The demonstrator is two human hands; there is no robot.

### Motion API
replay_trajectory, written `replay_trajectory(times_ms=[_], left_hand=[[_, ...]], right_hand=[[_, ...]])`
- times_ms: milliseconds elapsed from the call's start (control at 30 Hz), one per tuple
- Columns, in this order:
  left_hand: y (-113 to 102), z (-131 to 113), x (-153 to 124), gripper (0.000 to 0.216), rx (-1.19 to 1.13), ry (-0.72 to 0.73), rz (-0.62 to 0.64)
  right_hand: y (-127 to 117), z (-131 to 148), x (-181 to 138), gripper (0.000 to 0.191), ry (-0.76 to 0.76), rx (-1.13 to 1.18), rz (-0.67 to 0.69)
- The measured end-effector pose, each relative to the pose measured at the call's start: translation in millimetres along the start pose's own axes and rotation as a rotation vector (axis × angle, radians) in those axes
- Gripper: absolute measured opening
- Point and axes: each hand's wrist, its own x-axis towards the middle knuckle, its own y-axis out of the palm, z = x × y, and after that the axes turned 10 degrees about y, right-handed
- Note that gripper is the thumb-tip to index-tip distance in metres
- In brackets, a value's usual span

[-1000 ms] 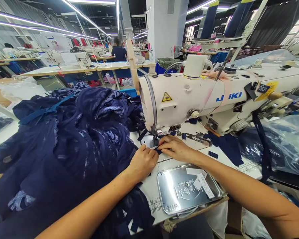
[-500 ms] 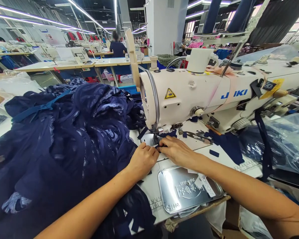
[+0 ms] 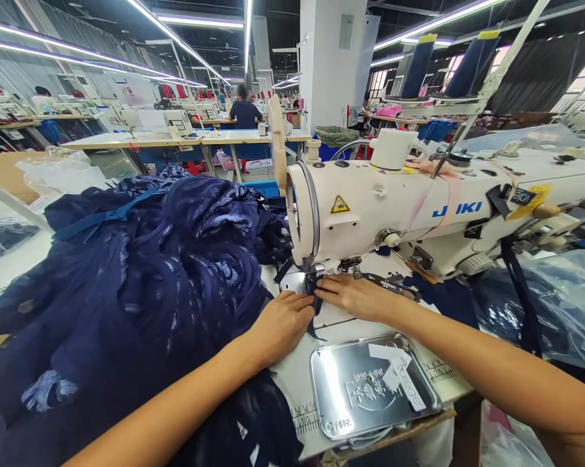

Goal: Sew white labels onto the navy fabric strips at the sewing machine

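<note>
My left hand [image 3: 283, 325] rests palm down on the machine bed, its fingertips closed on the near-left edge of a small navy fabric piece [image 3: 317, 306]. From the other side my right hand [image 3: 355, 297] pinches the same piece, its fingers close by the presser foot. That piece lies at the needle area of a white sewing machine [image 3: 370, 201]; part of it is hidden by my fingers. To the left of my left hand is a large heap of navy garments [image 3: 176, 279] with pale blue patterned trim.
A shiny metal tin lid [image 3: 336, 383] with paper labels [image 3: 409, 383] on it lies in front of my hands. Thread snips [image 3: 394, 285] rest behind my right wrist. Plastic-wrapped navy goods [image 3: 560, 298] are at right. A person [image 3: 245, 111] sits farther back among other machines.
The view has tilted up. My left hand has gone from a tight fist to a flatter grip. More of the navy piece shows between my hands. The loose navy rectangle by my right arm is out of sight.
</note>
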Motion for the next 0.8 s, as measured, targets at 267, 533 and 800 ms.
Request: replay_trajectory(times_ms=[267, 533, 800], left_hand=[[11.3, -6.4, 11.4, 0.012, 0.037, -0.142, -0.074], [15.9, -6.9, 11.2, 0.015, 0.035, -0.171, -0.107], [15.3, -7.9, 15.9, 0.014, 0.073, -0.200, -0.099]], right_hand=[[4.2, -4.4, 0.5, 0.039, 0.080, 0.056, 0.043], [6.4, -5.6, 1.7, 0.039, 0.118, 0.071, 0.040], [12.2, -6.5, 1.0, 0.043, 0.142, 0.081, 0.021]])
